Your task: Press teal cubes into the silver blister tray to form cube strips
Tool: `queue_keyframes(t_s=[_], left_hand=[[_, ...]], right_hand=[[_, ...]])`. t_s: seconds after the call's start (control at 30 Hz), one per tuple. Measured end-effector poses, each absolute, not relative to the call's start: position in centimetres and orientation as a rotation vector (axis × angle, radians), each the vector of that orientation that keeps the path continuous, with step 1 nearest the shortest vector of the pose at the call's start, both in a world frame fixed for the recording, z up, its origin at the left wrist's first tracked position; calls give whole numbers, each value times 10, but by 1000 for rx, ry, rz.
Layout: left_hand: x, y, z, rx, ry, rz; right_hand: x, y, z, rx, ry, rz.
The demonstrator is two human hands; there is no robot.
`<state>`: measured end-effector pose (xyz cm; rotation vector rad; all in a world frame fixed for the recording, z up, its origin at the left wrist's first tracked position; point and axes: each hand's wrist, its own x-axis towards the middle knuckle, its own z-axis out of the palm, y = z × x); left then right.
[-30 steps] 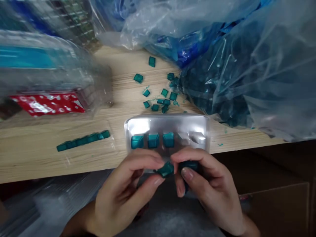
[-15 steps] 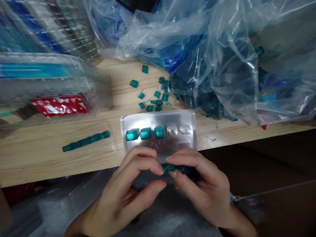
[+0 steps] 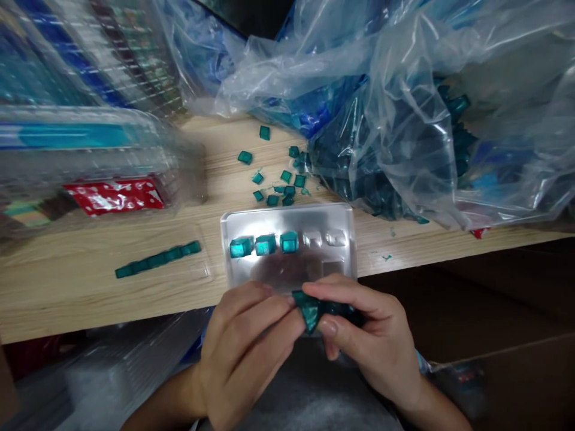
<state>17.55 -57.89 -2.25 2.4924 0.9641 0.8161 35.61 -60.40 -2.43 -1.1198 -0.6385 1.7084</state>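
My right hand (image 3: 377,329) pinches a teal, see-through plastic piece (image 3: 308,312) between thumb and fingers, over the front edge of the tray. More dark teal lies inside that hand, mostly hidden by the fingers. My left hand (image 3: 251,341) has its fingers closed together, with the tips pressed on the left side of the same piece; its thumb is hidden. Just beyond both hands is a clear moulded plastic tray (image 3: 287,212). Three teal cubes (image 3: 265,244) sit in a row in its back pockets, and two clear pockets (image 3: 335,238) lie to their right.
Several loose teal cubes (image 3: 286,176) and scraps lie behind the tray. A teal strip (image 3: 157,259) rests on a clear lid at left. Large clear bags (image 3: 381,120) crowd the back right; a clear package (image 3: 135,161) stands at left. The wooden table (image 3: 188,302) ends near my hands.
My left hand's fingers have closed from an open curl onto the teal piece. The piece has turned and shows a broader face between the hands. The view has shifted slightly.
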Motion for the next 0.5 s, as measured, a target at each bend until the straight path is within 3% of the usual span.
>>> queue_keyframes(t_s=[0.33, 0.5], left_hand=[[178, -581, -33, 2433, 978, 847], [173, -579, -38, 2340, 869, 794]], right_hand=[[361, -610, -25, -1183, -718, 1679], [377, -598, -19, -1244, -1204, 1488]])
